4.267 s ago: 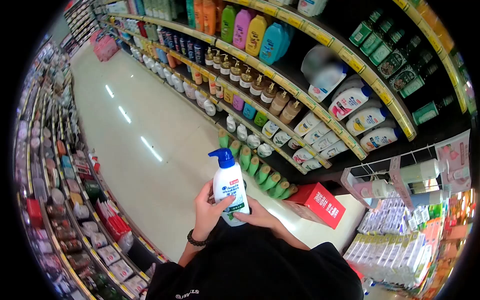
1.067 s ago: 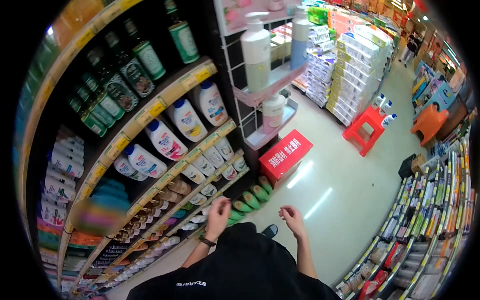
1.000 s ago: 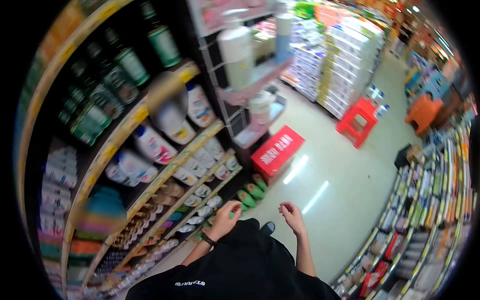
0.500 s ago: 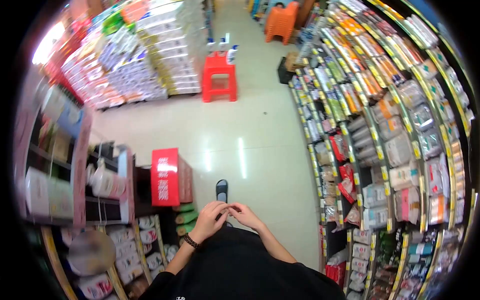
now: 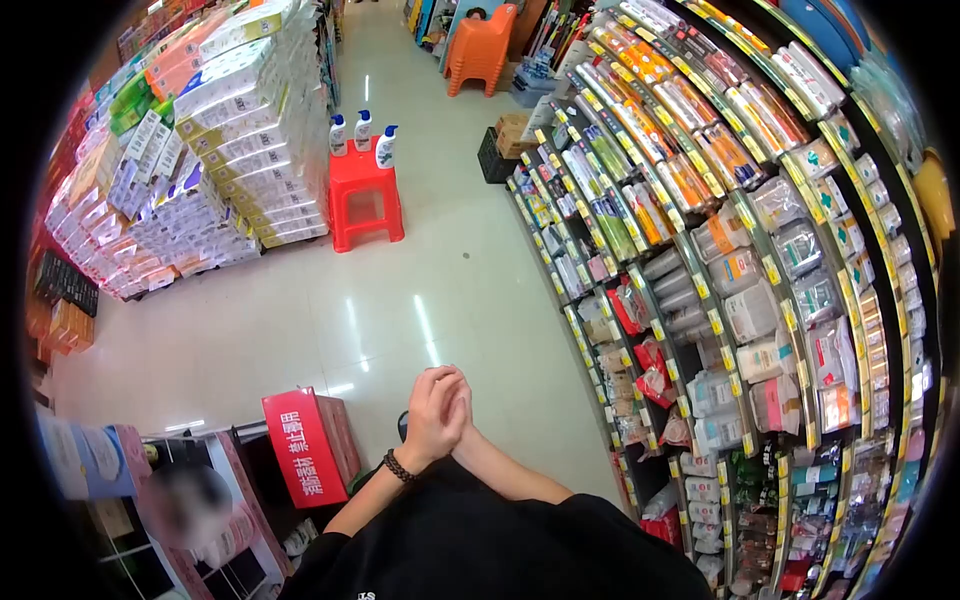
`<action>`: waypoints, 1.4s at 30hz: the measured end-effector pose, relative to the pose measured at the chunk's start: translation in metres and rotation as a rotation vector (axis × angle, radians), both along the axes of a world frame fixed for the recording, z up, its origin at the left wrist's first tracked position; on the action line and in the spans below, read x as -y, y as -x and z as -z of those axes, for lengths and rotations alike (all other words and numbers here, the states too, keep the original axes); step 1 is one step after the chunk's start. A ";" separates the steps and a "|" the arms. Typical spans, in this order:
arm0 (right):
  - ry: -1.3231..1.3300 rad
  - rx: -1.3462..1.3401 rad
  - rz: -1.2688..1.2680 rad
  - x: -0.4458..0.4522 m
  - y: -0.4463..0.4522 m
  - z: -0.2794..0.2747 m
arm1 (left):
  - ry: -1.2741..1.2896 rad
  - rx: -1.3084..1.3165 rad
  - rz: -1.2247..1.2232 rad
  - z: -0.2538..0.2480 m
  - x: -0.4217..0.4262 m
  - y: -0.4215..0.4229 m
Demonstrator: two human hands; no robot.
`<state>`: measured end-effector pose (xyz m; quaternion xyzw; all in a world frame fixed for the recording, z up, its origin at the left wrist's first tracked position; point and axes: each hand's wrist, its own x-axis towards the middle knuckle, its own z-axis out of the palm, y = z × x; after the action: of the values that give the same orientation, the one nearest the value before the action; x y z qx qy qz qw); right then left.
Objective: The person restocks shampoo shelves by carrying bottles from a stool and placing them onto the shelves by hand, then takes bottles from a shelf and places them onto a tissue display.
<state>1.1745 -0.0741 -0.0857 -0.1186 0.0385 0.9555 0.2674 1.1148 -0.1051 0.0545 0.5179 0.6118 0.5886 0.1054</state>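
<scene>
In front of my black shirt, my two hands are clasped together at the lower middle of the view. My left hand (image 5: 430, 420), with a dark beaded bracelet (image 5: 396, 465) on its wrist, lies over my right hand (image 5: 460, 412). The fingers of both are folded in against each other. No object shows between them, though the palms are hidden. Just beyond the hands is the pale tiled floor (image 5: 480, 330). To their left stands a red box (image 5: 292, 448) with white lettering.
Shelves of packaged goods (image 5: 740, 300) line the right side. A red stool (image 5: 365, 190) holds pump bottles (image 5: 385, 147). Stacked paper packs (image 5: 250, 150) stand at the far left, stacked orange stools (image 5: 480, 48) at the back. A black crate (image 5: 495, 158) sits by the shelf end.
My hands have gone from fingertips touching to clasped together. The view has turned right, so the red stool, box and shelves appear farther left.
</scene>
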 end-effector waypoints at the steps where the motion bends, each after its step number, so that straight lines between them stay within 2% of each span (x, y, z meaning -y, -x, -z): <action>1: -0.015 0.018 -0.028 -0.007 0.006 -0.004 | -0.007 -0.014 0.016 -0.004 -0.009 0.008; 4: -0.107 0.095 -0.172 -0.023 0.023 -0.018 | -0.005 -0.228 0.070 -0.011 -0.026 0.026; 5: -0.146 0.116 -0.235 -0.029 0.027 -0.024 | 0.035 -0.244 0.157 -0.012 -0.030 0.031; 8: -0.430 0.194 -0.526 -0.051 0.041 -0.052 | 0.175 -0.340 0.356 -0.007 -0.045 0.053; 11: -0.807 0.185 -0.850 -0.074 0.060 -0.072 | 0.500 -0.487 0.447 -0.004 -0.060 0.084; 15: -1.225 0.035 -1.170 -0.110 0.097 -0.091 | 0.839 -0.185 0.763 -0.008 -0.087 0.136; 16: -1.298 -0.013 -1.222 -0.120 0.109 -0.094 | 0.784 -0.101 0.790 0.017 -0.090 0.148; 19: -1.441 -0.147 -1.304 -0.158 0.150 -0.098 | 0.599 0.507 0.844 0.063 -0.101 0.187; 20: -1.465 -0.180 -1.307 -0.176 0.165 -0.098 | 0.739 0.744 0.864 0.068 -0.102 0.207; 22: -1.401 -0.233 -1.230 -0.212 0.197 -0.097 | 0.941 0.998 0.678 0.072 -0.110 0.249; 23: -1.312 -0.258 -1.152 -0.232 0.216 -0.095 | 0.740 1.218 0.592 0.080 -0.116 0.254; 24: -0.748 -0.451 -0.830 -0.227 0.240 -0.056 | 0.515 1.416 0.532 0.088 -0.123 0.260; 25: -0.371 -0.270 -0.800 -0.242 0.257 -0.075 | 0.447 1.401 0.457 0.083 -0.132 0.278; 27: -0.229 -0.083 -0.627 -0.263 0.301 -0.069 | 0.401 1.424 0.221 0.088 -0.158 0.306; 28: -0.374 0.187 -0.521 -0.261 0.321 -0.061 | 0.321 1.420 0.160 0.124 -0.163 0.314; 29: -0.533 0.441 -0.384 -0.259 0.338 -0.050 | 0.349 1.319 -0.067 0.121 -0.178 0.315; 31: -1.125 0.602 -0.298 -0.272 0.354 -0.052 | 0.232 1.427 -0.248 0.100 -0.215 0.320; 35: -1.211 0.617 -0.216 -0.299 0.379 -0.053 | 0.019 1.763 -0.395 0.110 -0.252 0.342; 39: -1.242 0.665 -0.166 -0.342 0.393 -0.045 | 0.295 1.338 -0.184 0.143 -0.287 0.381; 42: -1.203 0.682 -0.167 -0.373 0.402 -0.031 | 0.401 1.347 -0.158 0.140 -0.321 0.395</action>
<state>0.7729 0.2987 -0.0543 -0.2458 -0.5932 0.7375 0.2094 0.7196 0.2163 -0.0852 -0.0343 0.5460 0.6629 0.5112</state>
